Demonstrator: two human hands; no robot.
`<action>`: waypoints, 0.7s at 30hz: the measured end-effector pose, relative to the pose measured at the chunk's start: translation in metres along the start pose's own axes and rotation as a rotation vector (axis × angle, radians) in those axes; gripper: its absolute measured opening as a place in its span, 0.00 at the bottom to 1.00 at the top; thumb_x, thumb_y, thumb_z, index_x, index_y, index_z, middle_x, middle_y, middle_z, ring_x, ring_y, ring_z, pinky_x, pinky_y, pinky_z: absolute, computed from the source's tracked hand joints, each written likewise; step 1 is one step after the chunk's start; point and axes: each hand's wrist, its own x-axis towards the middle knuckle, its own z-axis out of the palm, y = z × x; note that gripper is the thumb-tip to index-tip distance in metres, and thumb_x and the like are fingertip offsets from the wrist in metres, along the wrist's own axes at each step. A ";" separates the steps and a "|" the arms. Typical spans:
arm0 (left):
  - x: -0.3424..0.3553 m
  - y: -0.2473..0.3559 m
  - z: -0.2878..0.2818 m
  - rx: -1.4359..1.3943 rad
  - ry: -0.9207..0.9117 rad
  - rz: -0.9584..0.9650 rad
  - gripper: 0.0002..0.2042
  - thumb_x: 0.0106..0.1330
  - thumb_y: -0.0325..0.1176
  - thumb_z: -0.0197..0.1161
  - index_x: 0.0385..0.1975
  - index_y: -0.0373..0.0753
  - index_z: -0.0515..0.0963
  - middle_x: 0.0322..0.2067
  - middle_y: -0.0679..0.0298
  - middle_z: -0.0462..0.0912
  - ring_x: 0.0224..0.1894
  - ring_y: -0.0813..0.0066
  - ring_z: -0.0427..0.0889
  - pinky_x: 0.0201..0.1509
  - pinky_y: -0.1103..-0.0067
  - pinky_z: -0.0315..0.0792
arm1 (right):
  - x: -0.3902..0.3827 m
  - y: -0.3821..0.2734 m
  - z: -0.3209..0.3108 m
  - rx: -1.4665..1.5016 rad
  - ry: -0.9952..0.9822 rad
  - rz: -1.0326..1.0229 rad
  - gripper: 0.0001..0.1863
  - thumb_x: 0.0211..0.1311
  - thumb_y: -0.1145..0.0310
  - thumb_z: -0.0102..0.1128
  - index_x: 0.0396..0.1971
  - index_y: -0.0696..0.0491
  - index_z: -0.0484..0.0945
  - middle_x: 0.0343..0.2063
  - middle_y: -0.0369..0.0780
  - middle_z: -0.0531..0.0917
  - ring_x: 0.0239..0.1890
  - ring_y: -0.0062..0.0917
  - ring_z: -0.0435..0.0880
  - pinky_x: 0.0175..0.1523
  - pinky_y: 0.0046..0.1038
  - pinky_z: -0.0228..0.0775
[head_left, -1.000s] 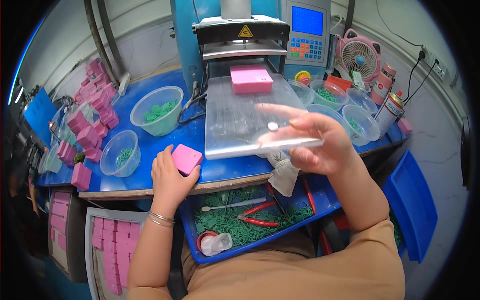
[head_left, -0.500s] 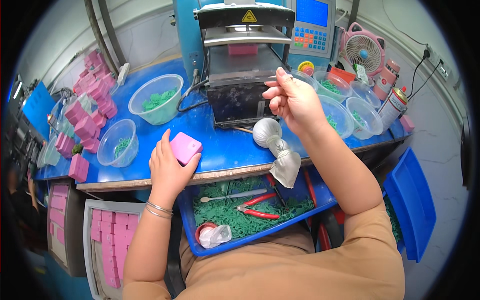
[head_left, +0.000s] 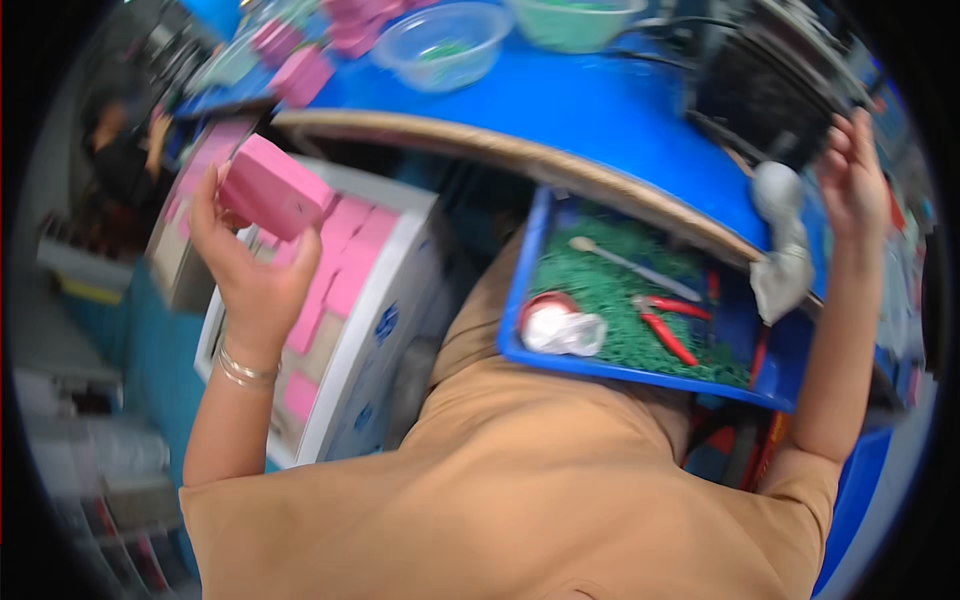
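My left hand (head_left: pixel 252 290) is raised at the left, gripping a pink rectangular block (head_left: pixel 275 187) between thumb and fingers. The block is tilted above a white-rimmed box (head_left: pixel 405 235), where several more pink blocks (head_left: pixel 350 272) lie in rows. At the right, my right hand (head_left: pixel 855 185) is lifted near the dark press (head_left: pixel 765 95), its slightly blurred fingers extended upward with nothing visible in them. Beside it, a tied whitish cloth bag (head_left: pixel 783 235) hangs over the edge of the blue table (head_left: pixel 560 110).
A blue tray (head_left: pixel 512 310) across my lap holds green scraps, red-handled nippers (head_left: pixel 665 325), a pale stick (head_left: pixel 640 268) and a small red-rimmed container (head_left: pixel 550 325). Plastic bowls (head_left: pixel 445 45) and stacked pink blocks stand on the table. Another person (head_left: pixel 125 150) is at the far left.
My left hand has lifted the pink block off the table and carried it left over the box. The view has swung left and down; my right hand has loosened from its pinch.
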 end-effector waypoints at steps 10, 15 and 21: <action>-0.184 -0.080 -0.052 0.151 -0.599 -0.798 0.21 0.47 0.30 0.67 0.41 0.34 0.70 0.43 0.52 0.68 0.44 0.59 0.70 0.50 0.72 0.66 | 0.030 0.000 -0.053 -0.168 -0.068 0.031 0.14 0.67 0.65 0.45 0.42 0.61 0.70 0.24 0.37 0.72 0.22 0.15 0.65 0.27 0.14 0.60; -0.207 -0.081 -0.037 0.038 -0.604 -0.827 0.13 0.55 0.26 0.58 0.42 0.41 0.77 0.48 0.49 0.68 0.45 0.57 0.72 0.51 0.71 0.67 | 0.039 -0.009 -0.067 -0.075 -0.108 0.090 0.13 0.68 0.67 0.43 0.42 0.62 0.68 0.25 0.36 0.69 0.22 0.15 0.63 0.27 0.14 0.59; -0.182 -0.075 -0.043 0.199 -0.903 -0.444 0.21 0.53 0.20 0.54 0.48 0.43 0.74 0.52 0.43 0.64 0.48 0.49 0.70 0.55 0.70 0.65 | 0.061 -0.012 -0.084 -0.057 -0.114 0.038 0.12 0.68 0.69 0.42 0.40 0.62 0.69 0.25 0.36 0.68 0.22 0.17 0.62 0.28 0.15 0.58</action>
